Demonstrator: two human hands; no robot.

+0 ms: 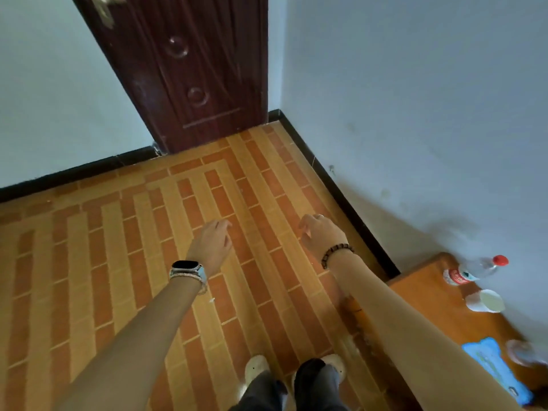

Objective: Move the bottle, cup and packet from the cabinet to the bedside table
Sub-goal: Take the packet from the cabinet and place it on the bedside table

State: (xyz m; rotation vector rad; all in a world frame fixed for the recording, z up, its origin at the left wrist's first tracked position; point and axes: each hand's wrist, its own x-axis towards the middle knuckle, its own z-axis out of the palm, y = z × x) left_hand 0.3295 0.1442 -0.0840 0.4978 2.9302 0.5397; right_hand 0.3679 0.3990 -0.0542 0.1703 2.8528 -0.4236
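Both hands are stretched out over the tiled floor [118, 262], and each holds nothing. The left hand [212, 244] has its fingers loosely curled and apart; a watch [188, 269] sits on that wrist. The right hand [321, 235] is also half open, fingers bent down, with a bead bracelet [336, 255] on the wrist. On the right stands the orange wooden cabinet [430, 298] against the wall. The bottle [474, 269] with a red cap stands at its far edge, the white cup [484, 301] just beside it nearer the middle, and the blue packet [493, 369] lies flat at the near edge — none of them is touched.
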